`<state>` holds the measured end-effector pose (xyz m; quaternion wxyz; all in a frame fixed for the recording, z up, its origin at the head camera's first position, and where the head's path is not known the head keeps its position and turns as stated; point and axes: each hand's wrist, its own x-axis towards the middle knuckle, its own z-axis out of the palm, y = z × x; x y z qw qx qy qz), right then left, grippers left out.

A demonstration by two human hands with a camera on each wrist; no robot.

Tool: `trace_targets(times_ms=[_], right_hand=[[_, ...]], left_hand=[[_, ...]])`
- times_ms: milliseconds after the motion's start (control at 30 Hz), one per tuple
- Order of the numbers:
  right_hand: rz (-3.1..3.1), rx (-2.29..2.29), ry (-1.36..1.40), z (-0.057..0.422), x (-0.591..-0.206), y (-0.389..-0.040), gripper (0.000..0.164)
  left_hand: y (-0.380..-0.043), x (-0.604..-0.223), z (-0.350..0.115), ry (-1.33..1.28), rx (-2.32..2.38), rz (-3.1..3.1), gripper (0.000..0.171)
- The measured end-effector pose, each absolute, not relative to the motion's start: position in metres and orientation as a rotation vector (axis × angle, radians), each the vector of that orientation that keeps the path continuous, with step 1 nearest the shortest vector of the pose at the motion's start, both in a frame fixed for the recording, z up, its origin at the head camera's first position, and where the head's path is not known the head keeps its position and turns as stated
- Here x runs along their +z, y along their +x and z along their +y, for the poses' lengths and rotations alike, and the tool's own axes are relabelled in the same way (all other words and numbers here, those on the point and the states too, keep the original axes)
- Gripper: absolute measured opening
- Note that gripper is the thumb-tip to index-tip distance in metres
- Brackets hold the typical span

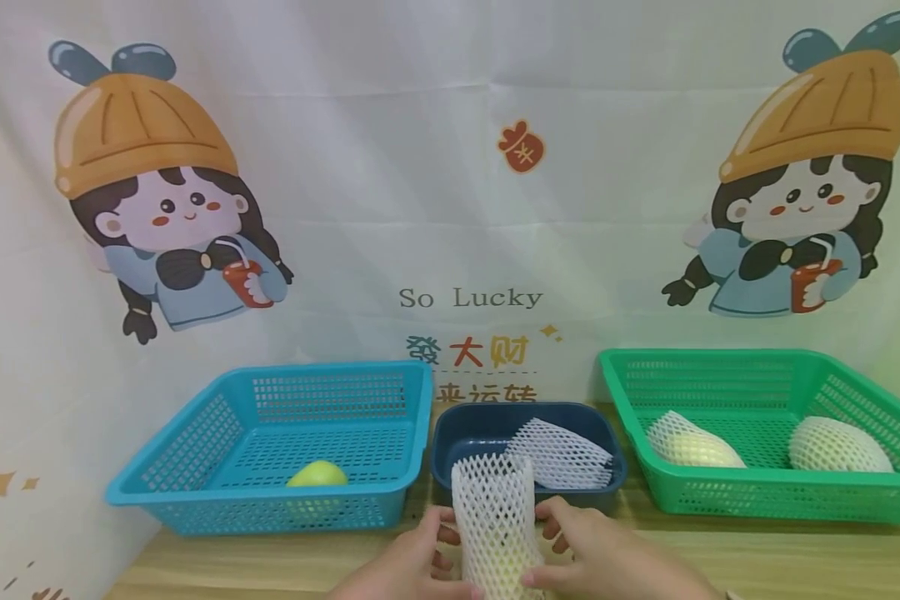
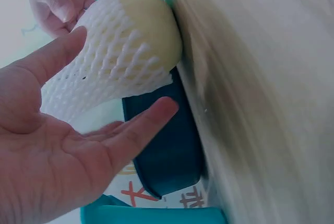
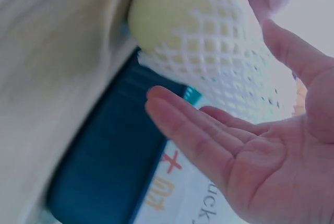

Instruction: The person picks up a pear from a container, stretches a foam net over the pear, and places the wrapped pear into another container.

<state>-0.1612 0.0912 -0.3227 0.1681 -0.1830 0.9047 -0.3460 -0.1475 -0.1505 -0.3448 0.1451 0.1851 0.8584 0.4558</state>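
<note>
A round pale yellow-green fruit (image 2: 159,31) sits partly inside a white foam net sleeve (image 1: 495,508), whose loose end rises above it in the head view. In the wrist views, the fruit's bare end shows outside the mesh. My left hand (image 1: 431,554) flanks the sleeve on the left, with fingers extended and the thumb at the mesh. On the other side, my right hand (image 1: 581,550) has its fingers stretched along the sleeve and its thumb near the front. Behind them, the dark blue basin (image 1: 468,429) holds another foam net sleeve (image 1: 566,458).
At the left, a light blue basket (image 1: 270,492) contains a yellow-green fruit (image 1: 318,475). To the right stands a green basket (image 1: 780,492) with two net-sleeved fruits (image 1: 693,447). A printed cloth (image 1: 450,167) hangs behind the wooden table (image 1: 270,562).
</note>
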Motion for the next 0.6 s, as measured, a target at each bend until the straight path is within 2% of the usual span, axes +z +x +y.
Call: trace_targets(times_ms=[267,600], right_hand=[[2.558,-1.024,-0.705,0.086,-0.333,-0.162,0.038],[2.589,-0.980,-0.819,0.086,-0.336,-0.161,0.036]], left_hand=[[-0.149,-0.351,-0.144,0.604,1.354,2.432,0.039],[-0.151,-0.354,-0.141,0.493,1.339,2.425,0.041]])
